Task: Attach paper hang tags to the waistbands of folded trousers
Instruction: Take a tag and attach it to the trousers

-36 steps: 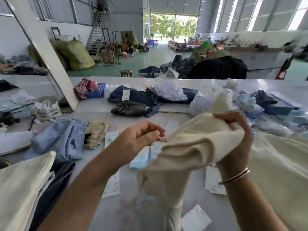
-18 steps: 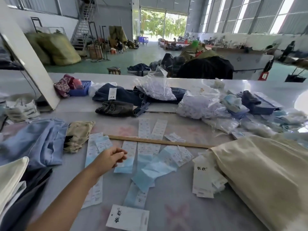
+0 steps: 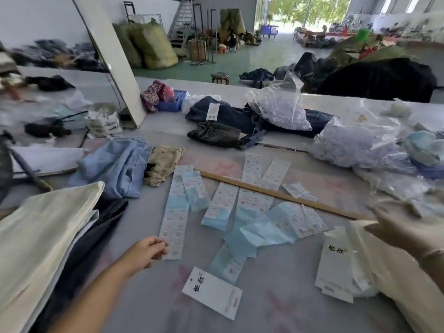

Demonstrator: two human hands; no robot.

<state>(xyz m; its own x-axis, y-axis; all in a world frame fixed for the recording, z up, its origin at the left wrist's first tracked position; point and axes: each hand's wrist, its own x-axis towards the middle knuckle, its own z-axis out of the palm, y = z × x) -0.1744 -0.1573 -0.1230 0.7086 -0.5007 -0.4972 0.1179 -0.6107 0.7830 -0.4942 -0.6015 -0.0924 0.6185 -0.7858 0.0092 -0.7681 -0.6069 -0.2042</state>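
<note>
My left hand (image 3: 147,249) lies low on the grey table (image 3: 149,304), its curled fingers pinching the near edge of a long white label strip (image 3: 175,212). My right hand (image 3: 396,228) is blurred, with fingers spread, and hovers over the cream trousers (image 3: 403,292) at the right edge. A single white hang tag (image 3: 212,292) with black characters lies near the front. A stack of the same tags (image 3: 336,267) rests against the cream trousers. Several blue-and-white label sheets (image 3: 254,227) are scattered in the middle.
Folded cream and dark trousers (image 3: 40,236) are piled at the left, with pale blue trousers (image 3: 115,164) behind them. A wooden stick (image 3: 276,193) crosses the table. Plastic bags (image 3: 355,143), dark jeans (image 3: 230,116) and a blue basket (image 3: 171,103) crowd the back.
A second ago both hands held the cream trousers up; these now lie at the right. My left hand has dropped to the label strip, and my right hand has come back into view.
</note>
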